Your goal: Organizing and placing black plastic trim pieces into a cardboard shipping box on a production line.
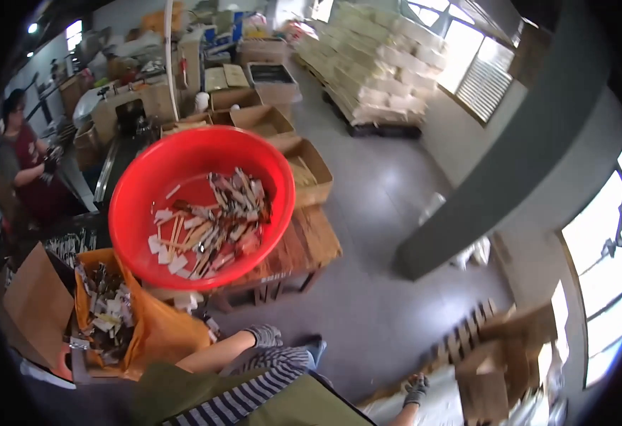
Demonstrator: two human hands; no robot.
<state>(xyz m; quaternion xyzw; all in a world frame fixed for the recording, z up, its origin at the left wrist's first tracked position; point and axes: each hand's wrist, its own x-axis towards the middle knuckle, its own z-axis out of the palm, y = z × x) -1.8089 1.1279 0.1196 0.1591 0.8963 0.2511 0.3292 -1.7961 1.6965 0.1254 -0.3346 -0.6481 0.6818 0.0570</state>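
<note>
My left hand (264, 335), in a grey striped glove, hangs over the floor in front of the wooden table, its fingers loosely open and nothing visible in them. At the lower right, my right hand (416, 390), also gloved, is open beside a white sheet or sack (439, 405); whether it touches this is unclear. A large red basin (135, 163) on the wooden table (311, 241) holds a heap of thin strips and small packets. Left of my left arm, an orange sack (169, 334) stands inside a cardboard box (37, 298), filled with similar small pieces.
Open cardboard boxes (314, 192) stand behind the basin. A thick grey pillar (481, 184) rises from the floor at right. Wrapped white stacks (375, 64) sit on a pallet at the back. Cardboard (485, 387) lies lower right. Another person (30, 163) stands at far left.
</note>
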